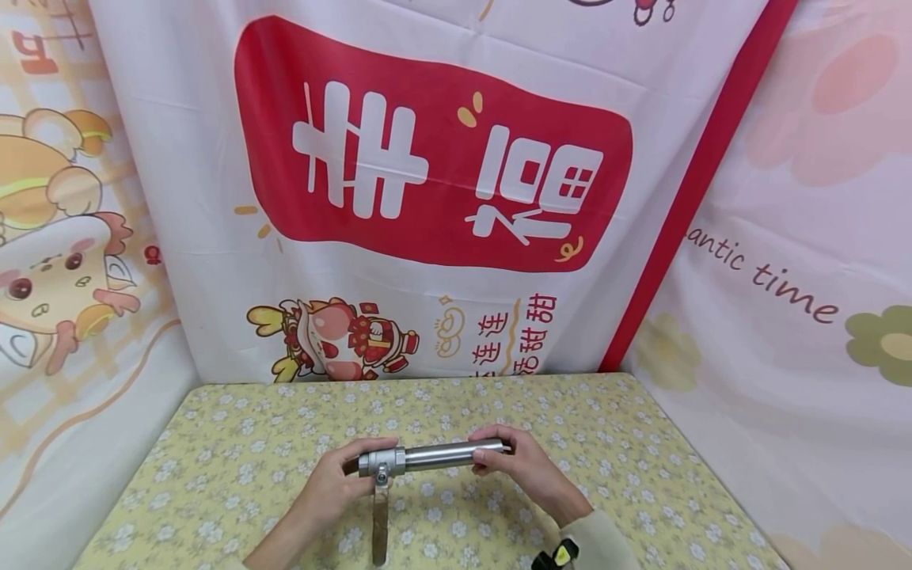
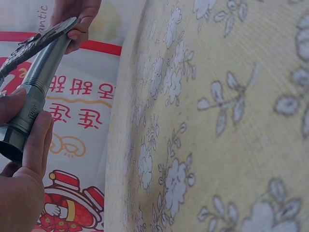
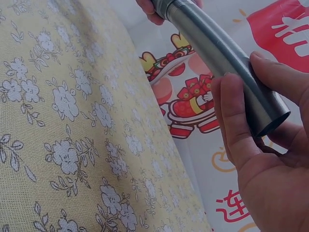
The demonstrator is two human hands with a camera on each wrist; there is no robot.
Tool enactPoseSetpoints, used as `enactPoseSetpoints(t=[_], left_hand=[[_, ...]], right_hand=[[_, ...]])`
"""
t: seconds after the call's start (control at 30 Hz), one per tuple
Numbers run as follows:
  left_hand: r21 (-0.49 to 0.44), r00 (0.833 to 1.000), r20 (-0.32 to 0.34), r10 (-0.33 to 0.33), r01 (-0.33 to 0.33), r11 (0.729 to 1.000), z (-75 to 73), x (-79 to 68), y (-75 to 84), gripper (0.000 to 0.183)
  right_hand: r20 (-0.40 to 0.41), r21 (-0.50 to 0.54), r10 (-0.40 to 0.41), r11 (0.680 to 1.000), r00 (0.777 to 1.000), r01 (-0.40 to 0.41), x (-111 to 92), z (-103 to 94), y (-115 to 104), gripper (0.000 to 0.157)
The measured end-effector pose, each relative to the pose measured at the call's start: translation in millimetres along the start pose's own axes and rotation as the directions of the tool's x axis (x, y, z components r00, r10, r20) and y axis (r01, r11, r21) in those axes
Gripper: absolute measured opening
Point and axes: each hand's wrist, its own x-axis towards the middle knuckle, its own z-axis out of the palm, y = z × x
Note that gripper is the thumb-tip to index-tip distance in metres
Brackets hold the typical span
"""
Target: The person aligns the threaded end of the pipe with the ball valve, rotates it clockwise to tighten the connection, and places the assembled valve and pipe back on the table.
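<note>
A shiny steel pipe (image 1: 442, 455) is joined to a metal ball valve (image 1: 385, 461), and the pair is held up sideways above the table. My left hand (image 1: 333, 480) grips the valve body, thumb on one side and fingers on the other, as the left wrist view also shows. From the valve, a worn lever handle (image 1: 381, 526) sticks out toward me. My right hand (image 1: 526, 469) holds the pipe's far end between thumb and fingers. In the right wrist view that end of the pipe (image 3: 256, 96) is hollow, its rim just past my fingers.
A yellow floral cloth (image 1: 249, 475) covers the table beneath both hands. Behind it hangs a white curtain with a red panel (image 1: 442, 71). Printed cloths also hang at the left (image 1: 64, 277) and right (image 1: 798, 237). A dark strap (image 1: 556, 556) sits on my right wrist.
</note>
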Motion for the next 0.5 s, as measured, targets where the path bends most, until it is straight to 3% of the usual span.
enactPoseSetpoints(t=[0.5], left_hand=[[0.003,1.0,-0.001,-0.001,0.001,1.0,-0.6,-0.2,1.6,0.052]], right_hand=[[-0.034,-0.009,0.002,1.0,0.999,-0.002,1.1,4.3,0.1,0.037]])
